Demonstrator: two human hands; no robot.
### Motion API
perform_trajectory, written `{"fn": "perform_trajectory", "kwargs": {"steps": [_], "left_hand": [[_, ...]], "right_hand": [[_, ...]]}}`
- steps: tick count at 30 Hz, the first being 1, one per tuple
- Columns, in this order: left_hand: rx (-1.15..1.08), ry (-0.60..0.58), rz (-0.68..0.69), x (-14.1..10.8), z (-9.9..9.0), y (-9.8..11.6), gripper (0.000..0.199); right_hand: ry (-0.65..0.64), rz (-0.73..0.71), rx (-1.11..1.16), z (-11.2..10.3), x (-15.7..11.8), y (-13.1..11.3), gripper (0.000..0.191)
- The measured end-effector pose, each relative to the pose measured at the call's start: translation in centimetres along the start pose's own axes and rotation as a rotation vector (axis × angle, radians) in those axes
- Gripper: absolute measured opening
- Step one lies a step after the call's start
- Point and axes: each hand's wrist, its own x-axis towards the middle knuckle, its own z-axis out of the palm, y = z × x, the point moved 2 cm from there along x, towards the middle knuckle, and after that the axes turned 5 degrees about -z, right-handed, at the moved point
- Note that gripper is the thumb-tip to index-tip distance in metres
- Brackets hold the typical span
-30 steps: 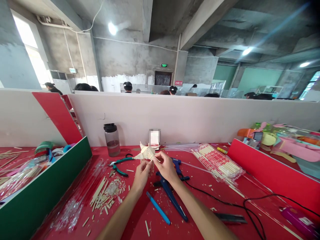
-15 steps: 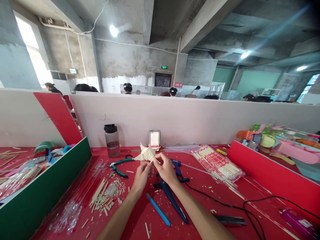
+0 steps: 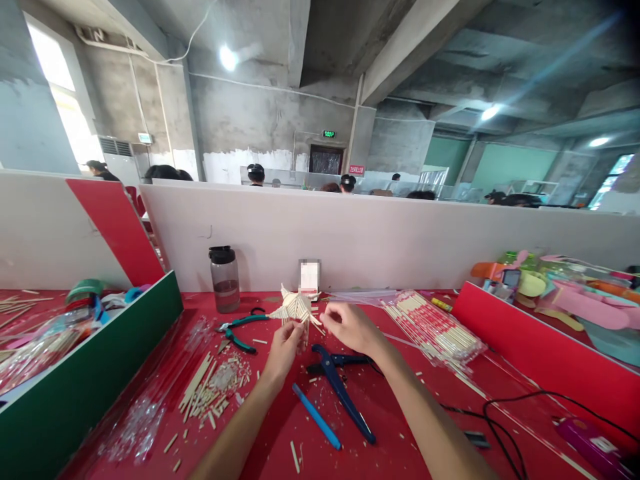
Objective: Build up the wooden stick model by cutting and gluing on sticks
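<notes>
My left hand (image 3: 286, 347) is closed at the fingertips on the lower edge of a pale star-shaped piece built of thin wooden sticks (image 3: 295, 305). The star is held up above the red tabletop, its points spread left, up and right. My right hand (image 3: 353, 327) is apart from the star, just to its right, with fingers curled and thumb against them; whether anything small is between them is hidden. Below the hands lie a blue-handled cutter (image 3: 345, 397) and a blue pen (image 3: 317, 417). Green-handled pliers (image 3: 243, 331) lie left of the star.
A water bottle (image 3: 224, 280) stands by the white partition (image 3: 380, 240). Cut stick pieces (image 3: 200, 387) are heaped at left, bundled sticks (image 3: 440, 327) at right. A black cable (image 3: 500, 400) crosses the right side. Green (image 3: 100, 360) and red (image 3: 545, 340) dividers flank the table.
My right hand has let go of the star and moved right, away from it, now covering the blue glue gun seen before. My left hand keeps the star in place.
</notes>
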Motion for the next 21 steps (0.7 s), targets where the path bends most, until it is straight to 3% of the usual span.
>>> {"fn": "perform_trajectory", "kwargs": {"steps": [3,5,8,11,14,17,21], "left_hand": [[0.0,0.004,0.003,0.0,0.0,0.1,0.043],[0.001,0.003,0.0,0.0,0.0,0.2,0.043],[0.004,-0.003,-0.007,0.0,0.0,0.2,0.042],[0.007,-0.011,-0.006,0.1,-0.1,0.1,0.042],[0.005,-0.013,0.001,0.2,-0.1,0.1,0.043],[0.0,-0.01,0.005,0.1,0.0,0.2,0.044],[0.002,-0.003,0.004,0.0,0.1,0.5,0.045]], "right_hand": [[-0.406,-0.029,-0.07,1.7,-1.6,-1.0,0.034],[-0.59,-0.056,-0.147,4.1,-2.8,-1.6,0.042],[-0.591,-0.082,-0.278,7.4,-3.8,-2.2,0.039],[-0.662,-0.074,-0.376,8.8,-4.1,-2.5,0.03],[-0.749,-0.063,-0.407,8.1,-4.1,-2.6,0.029],[-0.722,-0.105,-0.408,6.8,-3.8,-2.8,0.004],[-0.74,-0.161,-0.473,6.4,-3.7,-3.3,0.021]]}}
